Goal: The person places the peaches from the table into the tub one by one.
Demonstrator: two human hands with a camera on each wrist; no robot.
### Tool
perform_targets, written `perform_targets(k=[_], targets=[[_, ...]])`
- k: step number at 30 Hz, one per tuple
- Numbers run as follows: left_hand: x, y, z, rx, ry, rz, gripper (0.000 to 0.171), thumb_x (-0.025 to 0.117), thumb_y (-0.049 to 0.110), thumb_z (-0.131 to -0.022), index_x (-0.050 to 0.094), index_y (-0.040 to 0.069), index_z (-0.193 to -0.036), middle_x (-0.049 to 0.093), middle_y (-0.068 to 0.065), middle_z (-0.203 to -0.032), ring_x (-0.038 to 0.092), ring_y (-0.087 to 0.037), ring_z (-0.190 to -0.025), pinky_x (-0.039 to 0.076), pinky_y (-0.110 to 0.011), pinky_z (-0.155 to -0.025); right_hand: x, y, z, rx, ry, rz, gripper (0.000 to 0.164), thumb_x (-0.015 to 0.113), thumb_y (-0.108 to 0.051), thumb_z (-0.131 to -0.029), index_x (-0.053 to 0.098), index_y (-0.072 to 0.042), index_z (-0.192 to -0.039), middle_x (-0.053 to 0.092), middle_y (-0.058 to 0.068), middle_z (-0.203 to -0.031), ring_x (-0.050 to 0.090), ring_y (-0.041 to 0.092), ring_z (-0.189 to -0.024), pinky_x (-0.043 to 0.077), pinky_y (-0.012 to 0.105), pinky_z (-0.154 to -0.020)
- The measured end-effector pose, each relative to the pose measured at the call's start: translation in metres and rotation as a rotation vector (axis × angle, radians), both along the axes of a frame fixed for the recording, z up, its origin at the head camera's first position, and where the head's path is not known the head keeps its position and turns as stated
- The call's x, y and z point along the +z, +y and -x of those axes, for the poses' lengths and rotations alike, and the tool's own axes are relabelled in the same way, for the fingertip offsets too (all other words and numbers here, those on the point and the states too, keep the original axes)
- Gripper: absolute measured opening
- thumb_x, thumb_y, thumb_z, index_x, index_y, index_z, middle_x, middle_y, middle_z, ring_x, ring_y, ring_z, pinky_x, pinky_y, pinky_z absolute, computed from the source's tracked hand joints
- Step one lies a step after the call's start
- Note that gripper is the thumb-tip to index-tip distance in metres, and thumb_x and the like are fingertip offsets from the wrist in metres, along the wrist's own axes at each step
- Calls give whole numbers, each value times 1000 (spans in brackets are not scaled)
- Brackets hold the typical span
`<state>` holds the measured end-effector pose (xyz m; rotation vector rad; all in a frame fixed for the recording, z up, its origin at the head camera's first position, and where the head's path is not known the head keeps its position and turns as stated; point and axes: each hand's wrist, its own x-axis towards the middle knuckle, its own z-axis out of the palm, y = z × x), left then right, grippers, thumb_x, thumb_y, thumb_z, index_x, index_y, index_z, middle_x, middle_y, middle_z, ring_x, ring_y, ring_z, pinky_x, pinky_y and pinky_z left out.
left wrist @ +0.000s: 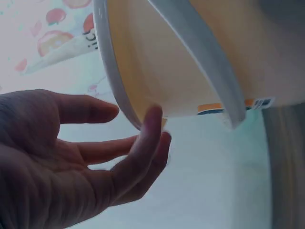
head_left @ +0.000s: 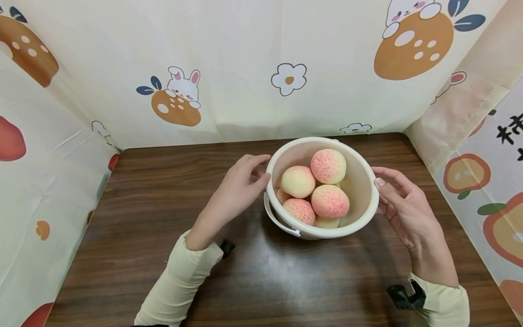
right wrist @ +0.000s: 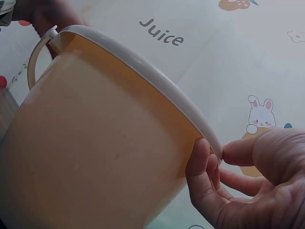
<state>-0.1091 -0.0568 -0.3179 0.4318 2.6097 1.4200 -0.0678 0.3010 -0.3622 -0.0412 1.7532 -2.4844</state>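
Note:
A cream-white bucket [head_left: 357,206] stands towards the back right of the wooden table. Several round, pink-speckled yellow peaches [head_left: 328,166] lie piled inside it. At the bucket's left side, my left hand [head_left: 238,184] has its thumb and curled fingers at the rim. The left wrist view has its fingertips [left wrist: 152,117] just under the rim, over the outer wall. My right hand [head_left: 410,211] pinches the rim on the opposite side, thumb at the edge and fingers beneath, as the right wrist view confirms. The bucket's handle [head_left: 279,218] hangs down at the front left.
The dark wooden table [head_left: 163,204] stretches to the left and in front of the bucket. Cloth printed with rabbits and fruit [head_left: 245,100] closes off the back and both sides. Black straps [head_left: 406,296] sit at the wrists over cream sleeves.

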Motion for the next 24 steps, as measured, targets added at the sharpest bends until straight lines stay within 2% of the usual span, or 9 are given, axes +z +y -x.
perform_targets(k=[1, 5, 8, 10, 15, 24], targets=[[-2, -2, 1, -17, -46, -39, 49, 58, 14, -103, 52, 8, -152, 59, -11, -135, 70, -20, -108, 61, -32, -83, 0, 0, 0, 3, 7, 0, 34, 52, 0, -106, 59, -7, -139, 74, 4, -113, 77, 13, -85, 63, 29, -64], [-10, -7, 2, -72, -239, -296, 55, 57, 6, -103, 43, 4, -157, 56, -18, -134, 71, -27, -108, 65, -39, -80, 1, 0, 1, 16, 28, 2, 37, 51, 2, -106, 56, -5, -142, 74, 6, -114, 77, 14, -86, 63, 28, -64], [-13, -8, 2, -85, -330, -448, 58, 57, 0, -102, 41, 3, -158, 53, -22, -131, 72, -26, -100, 65, -43, -78, 1, 0, 1, 23, 34, 3, 38, 50, 2, -106, 55, -5, -143, 74, 6, -114, 77, 15, -86, 63, 29, -64], [-15, -9, 2, -81, -360, -507, 58, 58, -1, -101, 42, 4, -157, 53, -21, -129, 72, -20, -94, 65, -43, -78, 1, 0, 1, 26, 34, 3, 38, 50, 2, -106, 56, -5, -143, 75, 6, -114, 78, 15, -87, 63, 29, -64], [-21, -12, 2, -54, -385, -590, 59, 60, -2, -100, 45, 5, -156, 52, -20, -130, 71, -14, -88, 65, -42, -75, 2, -2, 2, 39, 30, -11, 37, 51, 1, -106, 56, -6, -142, 75, 5, -115, 78, 14, -88, 64, 30, -66], [-26, -30, 2, -20, -352, -613, 58, 61, 1, -99, 47, 4, -155, 54, -23, -134, 73, -17, -94, 65, -40, -74, 6, -22, 10, 45, 0, -65, 37, 57, -5, -105, 57, -9, -142, 75, 1, -109, 75, 11, -84, 63, 28, -66]])
